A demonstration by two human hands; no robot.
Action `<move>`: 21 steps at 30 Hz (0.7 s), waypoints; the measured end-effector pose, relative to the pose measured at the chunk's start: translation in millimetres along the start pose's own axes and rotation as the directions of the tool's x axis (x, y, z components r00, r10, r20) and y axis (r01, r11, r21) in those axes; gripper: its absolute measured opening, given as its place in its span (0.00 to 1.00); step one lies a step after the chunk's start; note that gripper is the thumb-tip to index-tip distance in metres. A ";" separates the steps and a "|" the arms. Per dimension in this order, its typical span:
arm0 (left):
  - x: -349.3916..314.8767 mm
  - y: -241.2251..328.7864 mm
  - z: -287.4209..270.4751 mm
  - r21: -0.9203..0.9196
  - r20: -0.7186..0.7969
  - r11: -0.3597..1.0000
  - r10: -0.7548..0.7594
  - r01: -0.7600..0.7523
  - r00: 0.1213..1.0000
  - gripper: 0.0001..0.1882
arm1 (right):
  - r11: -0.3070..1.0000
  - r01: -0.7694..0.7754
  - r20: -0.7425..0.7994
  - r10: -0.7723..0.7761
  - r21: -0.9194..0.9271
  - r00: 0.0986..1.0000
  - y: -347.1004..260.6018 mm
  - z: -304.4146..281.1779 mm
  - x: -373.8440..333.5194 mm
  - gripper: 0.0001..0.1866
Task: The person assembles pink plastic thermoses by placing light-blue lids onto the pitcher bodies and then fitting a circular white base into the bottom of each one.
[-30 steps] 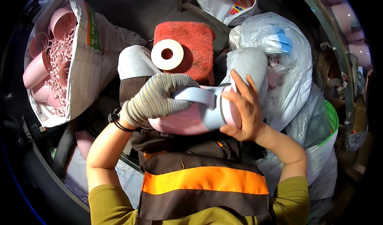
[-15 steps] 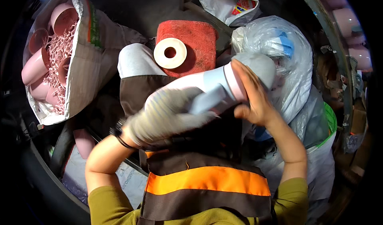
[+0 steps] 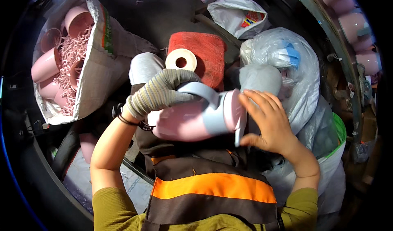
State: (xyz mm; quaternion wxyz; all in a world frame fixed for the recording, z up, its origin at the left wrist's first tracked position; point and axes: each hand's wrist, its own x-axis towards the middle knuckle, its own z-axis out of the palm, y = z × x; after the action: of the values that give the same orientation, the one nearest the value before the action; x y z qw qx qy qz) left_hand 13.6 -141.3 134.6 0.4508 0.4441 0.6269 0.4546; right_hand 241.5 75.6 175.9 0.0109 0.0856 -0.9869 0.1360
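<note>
A pink jug with a grey-blue band and handle lies on its side above my lap, top end to the right. My left hand, in a striped knit glove, is closed around its handle. At the jug's top end is my bare right hand, fingers spread and thumb apart. Its fingertips are at the upper rim, and the thumb is beside a pale piece at the lower rim. Whether the palm touches the jug is hidden.
A roll of cream tape rests on a red padded block between my knees. On the left, a white woven sack holds several pink vessels and shredded paper. Clear plastic bags bulge on the right, beside a metal frame with pink jugs beyond.
The jug has turned about its length, bringing the handle from the near side to the top. My left hand has moved up with it; my right hand's fingers have spread at the top end.
</note>
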 end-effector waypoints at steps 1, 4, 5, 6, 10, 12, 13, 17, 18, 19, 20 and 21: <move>-2.5 -8.5 -3.0 -0.185 0.022 0.983 0.012 -0.007 1.000 0.17 | 0.994 0.103 0.047 -0.104 0.022 0.993 -1.5 -3.4 -1.6 0.46; -3.7 -4.3 12.9 -0.237 0.083 0.969 -0.056 0.074 0.995 0.18 | 0.848 0.381 -0.200 -0.327 0.368 0.923 -0.1 33.1 8.5 0.41; -4.5 -5.0 13.6 -0.199 0.052 0.980 -0.013 0.023 0.999 0.18 | 0.809 0.432 -0.292 -0.334 0.400 0.896 -0.8 42.3 13.0 0.41; -9.9 -2.7 15.6 -0.285 0.051 0.955 -0.075 0.086 0.996 0.18 | 0.818 0.315 -0.258 -0.212 0.481 0.943 -3.4 42.1 14.2 0.42; -33.7 42.7 41.4 -0.382 0.182 0.873 -0.249 0.302 0.951 0.19 | 0.643 -0.033 -0.097 0.167 0.766 0.981 7.2 57.6 22.9 0.42; -30.2 40.3 51.8 -0.394 0.180 0.885 -0.192 0.249 0.965 0.18 | 0.607 0.049 -0.179 0.156 0.793 0.971 15.8 60.0 29.8 0.37; -22.3 62.4 47.0 -0.409 0.161 0.831 -0.341 0.376 0.926 0.15 | 0.604 0.045 -0.223 0.223 0.796 0.949 19.7 55.3 35.7 0.34; 1.5 85.4 72.9 -0.512 -0.271 0.859 -0.138 -0.021 0.953 0.11 | 0.672 -0.123 -0.368 0.539 0.730 0.758 7.9 24.8 25.3 0.27; 12.5 76.1 79.7 -0.119 -0.350 0.976 0.130 -0.181 0.928 0.15 | 0.549 -0.074 -0.301 0.561 0.833 0.771 -3.1 22.9 15.1 0.28; 24.3 65.9 86.0 0.305 -0.402 0.912 0.386 -0.276 0.830 0.20 | 0.475 0.024 -0.313 0.540 0.880 0.781 -20.4 34.0 16.0 0.28; 40.7 92.0 86.6 0.436 -0.293 0.819 0.521 -0.373 0.801 0.22 | 0.394 0.110 -0.322 0.525 0.913 0.788 -24.2 46.2 18.6 0.27; 53.4 115.1 91.4 0.499 -0.161 0.816 0.418 -0.291 0.894 0.28 | 0.592 -0.012 -0.414 0.577 0.806 0.704 -2.2 46.7 6.6 0.24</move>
State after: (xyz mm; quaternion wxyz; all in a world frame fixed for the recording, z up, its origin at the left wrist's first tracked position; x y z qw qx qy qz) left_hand 108.5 -52.1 221.2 0.1511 0.5836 0.6762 0.4235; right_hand 235.4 59.8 131.8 0.2858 -0.1476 -0.7689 0.5526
